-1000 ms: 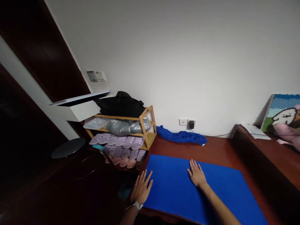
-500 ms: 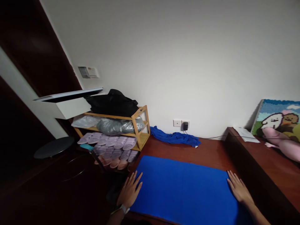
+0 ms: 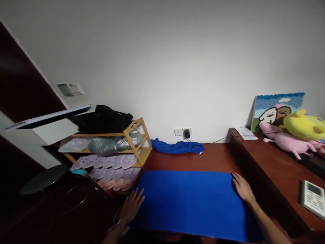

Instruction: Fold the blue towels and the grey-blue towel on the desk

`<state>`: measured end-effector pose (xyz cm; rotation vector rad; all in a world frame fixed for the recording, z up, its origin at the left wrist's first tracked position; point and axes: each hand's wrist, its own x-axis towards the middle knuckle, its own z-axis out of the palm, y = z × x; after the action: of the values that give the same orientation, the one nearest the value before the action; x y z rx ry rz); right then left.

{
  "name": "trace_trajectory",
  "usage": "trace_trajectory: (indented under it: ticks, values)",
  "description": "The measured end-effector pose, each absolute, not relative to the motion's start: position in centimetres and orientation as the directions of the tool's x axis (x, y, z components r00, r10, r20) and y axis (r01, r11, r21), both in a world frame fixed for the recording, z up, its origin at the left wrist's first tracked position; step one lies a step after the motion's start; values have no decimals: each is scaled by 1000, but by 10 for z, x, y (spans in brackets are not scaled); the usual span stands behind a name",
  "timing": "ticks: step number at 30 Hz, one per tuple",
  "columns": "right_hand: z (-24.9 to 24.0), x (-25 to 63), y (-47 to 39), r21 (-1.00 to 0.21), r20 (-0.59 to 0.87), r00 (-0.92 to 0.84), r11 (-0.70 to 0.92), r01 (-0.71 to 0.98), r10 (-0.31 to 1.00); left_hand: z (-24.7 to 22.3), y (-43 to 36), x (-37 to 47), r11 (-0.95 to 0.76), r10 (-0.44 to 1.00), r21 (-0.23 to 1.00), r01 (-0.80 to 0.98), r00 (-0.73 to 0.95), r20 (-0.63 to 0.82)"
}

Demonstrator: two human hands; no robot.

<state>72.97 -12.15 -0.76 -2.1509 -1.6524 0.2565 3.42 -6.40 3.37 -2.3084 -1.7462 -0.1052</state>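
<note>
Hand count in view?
2. Left hand at the left edge of the blue sheet; right hand at its right edge, near the far corner.

The reddish-brown surface [image 3: 215, 159] carries 1 flat blue mat [image 3: 188, 203] and, behind it by the wall, 1 crumpled blue cloth [image 3: 177, 147]. 2 hands rest at the mat's edges: the left [image 3: 131, 207] at its left side, the right [image 3: 243, 188] at its right. A dark raised ledge borders the surface's right side.

bare wood strip [image 3: 193, 162] behind blue mat [image 3: 193, 203], bunched cloth [image 3: 177, 147] along wall, raised ledge [image 3: 269, 166] blocking right
</note>
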Motion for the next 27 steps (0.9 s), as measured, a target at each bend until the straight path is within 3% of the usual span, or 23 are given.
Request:
trace_trajectory:
  ticks: [2, 5, 8, 11, 15, 17, 20, 23, 27]
  values:
    - [-5, 729, -121, -440, 95, 276, -208, 874, 957, 48, -67, 66, -268, 924, -83, 960, 280, 259]
    - [-4, 729, -121, -448, 105, 275, -202, 871, 956, 61, -97, 163, -308, 903, 130, 943, 246, 351]
    - [-3, 730, -120, -444, 110, 264, -190, 876, 958, 44, -154, 301, -584, 809, 283, 761, 520, 274]
    - [-2, 731, -121, -435, 119, 246, -172, 884, 962, 2, -210, 438, -801, 595, 261, 539, 765, 247]
    - [-2, 731, -122, -432, 113, 233, -163, 887, 966, -51, -240, 557, -825, 560, 89, 559, 785, 265]
    - [-5, 732, -121, -437, 116, 223, -152, 886, 968, -63, -238, 580, -808, 576, 56, 587, 765, 289]
    - [-10, 734, -120, -469, 140, 229, -139, 872, 963, -62, -234, 580, -825, 560, 109, 555, 776, 290]
    - [-13, 737, -118, -545, 165, 270, -140, 827, 949, -45, -236, 565, -788, 611, 271, 553, 754, 239]
    - [-15, 740, -114, -669, 145, 366, -182, 720, 919, -12, -245, 545, -535, 798, 537, 652, 598, 69]
